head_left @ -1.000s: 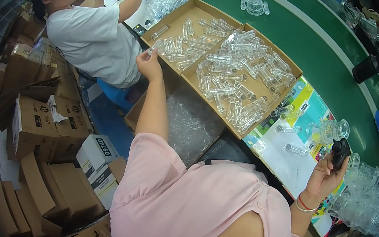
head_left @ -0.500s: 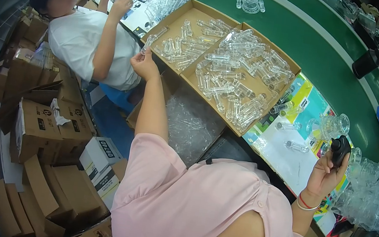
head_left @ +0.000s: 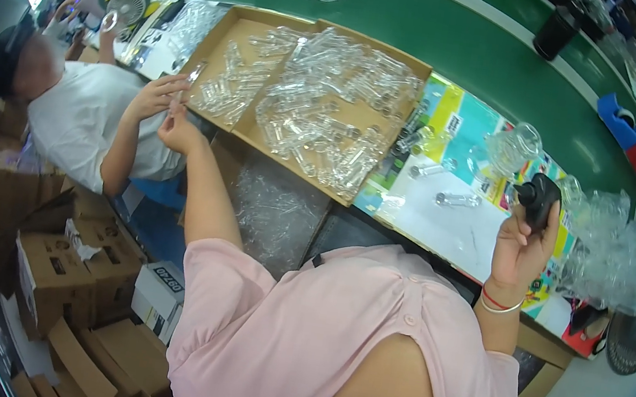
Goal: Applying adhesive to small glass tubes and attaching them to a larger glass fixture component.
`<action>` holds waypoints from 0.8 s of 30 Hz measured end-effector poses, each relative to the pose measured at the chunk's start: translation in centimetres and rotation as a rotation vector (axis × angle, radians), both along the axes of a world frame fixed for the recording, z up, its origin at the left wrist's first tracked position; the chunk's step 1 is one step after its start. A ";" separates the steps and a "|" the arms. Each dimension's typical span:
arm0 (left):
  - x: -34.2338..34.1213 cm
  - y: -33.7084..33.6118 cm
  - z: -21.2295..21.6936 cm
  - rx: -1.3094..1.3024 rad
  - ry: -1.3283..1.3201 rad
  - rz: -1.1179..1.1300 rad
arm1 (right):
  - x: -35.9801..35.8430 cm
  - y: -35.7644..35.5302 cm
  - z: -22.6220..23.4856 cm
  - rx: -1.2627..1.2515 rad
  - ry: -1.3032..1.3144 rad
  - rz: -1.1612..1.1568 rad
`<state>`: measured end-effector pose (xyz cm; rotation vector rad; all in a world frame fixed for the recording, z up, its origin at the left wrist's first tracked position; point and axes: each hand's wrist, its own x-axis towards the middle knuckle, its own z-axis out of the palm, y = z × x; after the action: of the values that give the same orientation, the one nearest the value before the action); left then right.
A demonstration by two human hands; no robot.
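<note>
My left hand [head_left: 182, 134] reaches out to the left, thumb and fingers pinched on the lower end of a small clear tube [head_left: 177, 102]. A co-worker's hand [head_left: 155, 99] is right at the tube's upper part, seemingly touching it. Held upright in my right hand [head_left: 523, 244] is a small black device [head_left: 539, 202] with a rounded body and a short projection; its kind is not clear. Two shallow cardboard trays stand between my hands: the left tray [head_left: 232, 28] and the right tray [head_left: 294, 169], both with many clear tube pieces [head_left: 344, 79].
Loose clear tubes [head_left: 457, 200] lie on the white tabletop near the right tray. A larger clear vessel [head_left: 513, 149] and wrapped clear pieces [head_left: 613, 259] stand at the right. Behind runs a green belt [head_left: 442, 28]. Cardboard boxes [head_left: 65, 268] fill the lower left.
My left hand has brought the clear tube away from the left tray to the co-worker, whose hand has come down to it. The black device remains in my right hand. The view has shifted.
</note>
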<state>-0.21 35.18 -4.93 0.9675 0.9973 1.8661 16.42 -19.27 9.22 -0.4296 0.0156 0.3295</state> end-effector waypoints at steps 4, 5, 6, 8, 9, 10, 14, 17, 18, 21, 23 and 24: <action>1.7 -0.5 1.5 -0.068 0.042 0.007 | 0.2 -1.5 -0.4 0.019 -0.012 -0.006; 2.5 -0.9 2.0 -0.048 0.030 -0.136 | 0.2 -1.9 -0.6 0.015 -0.014 -0.033; 3.4 -1.7 2.5 -0.027 0.016 -0.274 | 0.2 -2.2 -0.6 0.012 -0.017 -0.055; 7.0 -5.3 2.8 0.123 0.362 -0.317 | 0.3 -2.6 -0.7 0.018 -0.004 -0.068; 9.1 -8.6 4.3 0.242 0.690 -0.449 | 0.3 -2.8 -0.7 0.019 0.008 -0.084; 10.7 -11.4 4.8 0.359 0.877 -0.555 | 0.3 -3.0 -0.8 0.022 0.009 -0.087; 14.7 -18.3 5.5 0.926 1.195 -0.800 | 0.4 -4.0 -0.9 0.025 0.017 -0.094; 16.3 -18.0 2.7 1.140 1.792 -0.716 | 0.1 -4.6 -0.7 0.035 0.014 -0.082; 16.7 -18.0 2.9 1.153 1.786 -0.724 | 0.0 -4.9 -0.6 0.042 0.011 -0.088; 17.2 -18.8 4.3 1.110 1.717 -0.791 | -0.3 -5.6 -0.6 0.029 0.020 -0.123; 16.4 -21.7 7.3 0.898 1.342 -0.786 | -0.3 -6.2 -0.7 0.029 0.027 -0.146; 15.8 -23.1 8.6 0.905 1.334 -0.793 | -0.2 -6.3 -0.7 0.030 0.031 -0.145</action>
<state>15.61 12.09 3.62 2.7953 0.1563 0.7450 16.19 -25.60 8.53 -0.3911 0.0721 0.1935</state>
